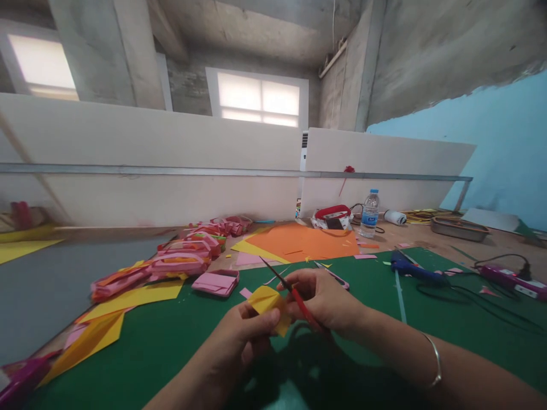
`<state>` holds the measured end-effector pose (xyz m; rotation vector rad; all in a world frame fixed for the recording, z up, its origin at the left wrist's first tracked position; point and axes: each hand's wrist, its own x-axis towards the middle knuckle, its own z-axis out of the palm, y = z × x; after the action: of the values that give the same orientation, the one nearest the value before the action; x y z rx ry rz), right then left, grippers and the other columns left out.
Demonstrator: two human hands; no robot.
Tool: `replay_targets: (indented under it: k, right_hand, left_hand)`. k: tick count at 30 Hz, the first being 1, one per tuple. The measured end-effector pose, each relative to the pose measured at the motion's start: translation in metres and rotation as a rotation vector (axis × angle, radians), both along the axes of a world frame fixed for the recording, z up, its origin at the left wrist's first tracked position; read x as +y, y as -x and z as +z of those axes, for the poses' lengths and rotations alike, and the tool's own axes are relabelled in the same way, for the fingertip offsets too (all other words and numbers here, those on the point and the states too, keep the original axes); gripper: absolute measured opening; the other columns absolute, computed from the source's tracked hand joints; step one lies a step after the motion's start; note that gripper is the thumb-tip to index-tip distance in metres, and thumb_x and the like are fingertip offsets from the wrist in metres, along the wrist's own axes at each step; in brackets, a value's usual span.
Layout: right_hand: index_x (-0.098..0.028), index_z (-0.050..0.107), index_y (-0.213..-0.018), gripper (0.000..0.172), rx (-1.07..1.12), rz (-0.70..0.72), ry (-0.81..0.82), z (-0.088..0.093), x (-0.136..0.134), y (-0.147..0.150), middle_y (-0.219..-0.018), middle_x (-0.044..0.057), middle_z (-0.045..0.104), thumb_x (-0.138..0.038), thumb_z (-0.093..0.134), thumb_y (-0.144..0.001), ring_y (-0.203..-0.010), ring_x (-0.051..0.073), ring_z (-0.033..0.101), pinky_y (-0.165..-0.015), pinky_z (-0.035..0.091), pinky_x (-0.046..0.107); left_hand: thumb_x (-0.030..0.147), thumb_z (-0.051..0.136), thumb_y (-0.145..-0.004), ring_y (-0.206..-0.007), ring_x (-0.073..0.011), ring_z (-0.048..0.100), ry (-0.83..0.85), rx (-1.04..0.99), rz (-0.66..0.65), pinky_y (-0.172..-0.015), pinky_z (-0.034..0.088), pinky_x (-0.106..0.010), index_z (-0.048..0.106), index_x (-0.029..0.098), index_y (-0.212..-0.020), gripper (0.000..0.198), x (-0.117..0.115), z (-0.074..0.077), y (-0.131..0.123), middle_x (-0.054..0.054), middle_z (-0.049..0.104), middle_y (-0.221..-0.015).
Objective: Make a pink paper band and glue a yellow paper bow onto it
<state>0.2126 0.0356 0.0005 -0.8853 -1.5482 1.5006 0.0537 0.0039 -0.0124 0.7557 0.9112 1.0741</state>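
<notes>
My left hand (252,330) pinches a small folded piece of yellow paper (264,300) between thumb and fingers. Close beside it, my right hand (320,299) grips a pair of scissors with red handles (304,307), their dark blades pointing up and to the left, above the yellow piece. The right fingertips come near the paper; whether they touch it I cannot tell. Under both hands lies a green cutting mat (171,353). Just beyond the left hand sits a small folded pink paper bag (216,283). A utility knife (337,278) lies behind the right hand.
Several pink paper bags (183,262) line the mat's left edge, near yellow paper strips (137,299). Orange sheets (307,242) lie at the back, with a water bottle (370,213). To the right are a blue glue gun (414,270), a purple power strip (513,282) and a metal tray (459,229).
</notes>
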Motion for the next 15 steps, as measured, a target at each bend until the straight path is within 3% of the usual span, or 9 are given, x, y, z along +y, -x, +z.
replay_targets:
  k: [4,7,9,12,15]
  right_hand:
    - [-0.013,0.061,-0.093,0.045,-0.033,0.008,-0.047,0.0,0.001,-0.002,-0.072,0.0,0.063,-0.021,0.079,-0.053,-0.06,0.01,0.054,-0.053,0.042,0.02]
    - [-0.014,0.058,-0.095,0.041,-0.06,-0.062,-0.063,0.004,-0.002,-0.001,-0.072,0.0,0.061,-0.026,0.076,-0.059,-0.06,0.01,0.053,-0.052,0.041,0.02]
    - [-0.014,0.056,-0.095,0.04,-0.047,-0.064,-0.043,0.007,-0.007,0.0,-0.069,0.0,0.06,-0.029,0.074,-0.063,-0.063,0.011,0.054,-0.056,0.042,0.022]
    - [-0.013,0.053,-0.092,0.036,-0.036,0.081,0.014,0.007,-0.016,0.003,-0.066,-0.001,0.056,-0.035,0.07,-0.069,-0.061,0.011,0.053,-0.059,0.043,0.024]
    - [-0.013,0.052,-0.086,0.031,-0.101,0.187,0.017,0.003,-0.024,0.005,-0.064,-0.001,0.053,-0.041,0.063,-0.076,-0.058,0.009,0.049,-0.057,0.041,0.023]
  left_hand:
    - [0.008,0.077,-0.054,-0.052,-0.0075,0.057,-0.017,-0.005,0.043,-0.047,0.043,-0.014,0.068,0.011,-0.075,0.023,0.003,-0.004,0.001,-0.002,0.066,-0.065]
    - [0.007,0.074,-0.06,-0.046,-0.004,0.052,-0.018,-0.014,0.19,-0.041,0.039,-0.01,0.067,0.012,-0.074,0.016,0.005,0.003,0.003,0.001,0.064,-0.06]
    - [0.006,0.069,-0.067,-0.05,-0.0041,0.055,-0.014,-0.046,0.316,-0.045,0.043,-0.01,0.066,0.013,-0.072,0.01,0.006,0.011,0.007,0.002,0.064,-0.062]
    - [0.003,0.061,-0.073,-0.053,-0.0039,0.057,-0.021,-0.129,0.459,-0.051,0.047,-0.01,0.064,0.015,-0.069,0.013,0.006,0.02,0.013,0.003,0.063,-0.062]
    - [0.001,0.061,-0.073,-0.053,-0.0035,0.057,-0.031,-0.175,0.521,-0.05,0.048,-0.01,0.062,0.015,-0.067,0.016,0.007,0.023,0.016,0.004,0.062,-0.063]
